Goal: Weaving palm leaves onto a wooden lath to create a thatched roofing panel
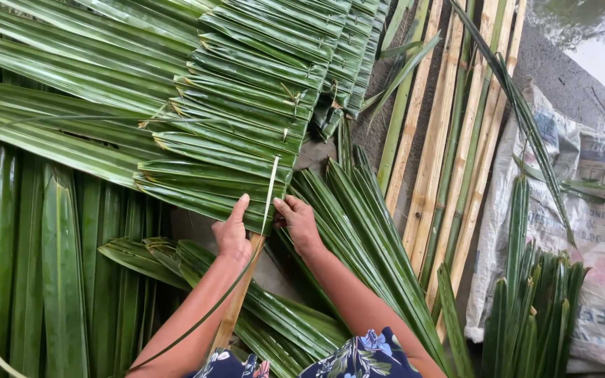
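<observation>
I see both hands, left hand [232, 234] and right hand [297, 222], pinching the folded green palm-leaf panel [239, 133]; bamboo slats [435, 140] lie right of it.

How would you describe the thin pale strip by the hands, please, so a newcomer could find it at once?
Start at the big panel of folded green palm leaves. At its lower edge, between the left hand and right hand, hangs the thin pale strip. Unlike the broad dark leaves, it is narrow and whitish.
</observation>
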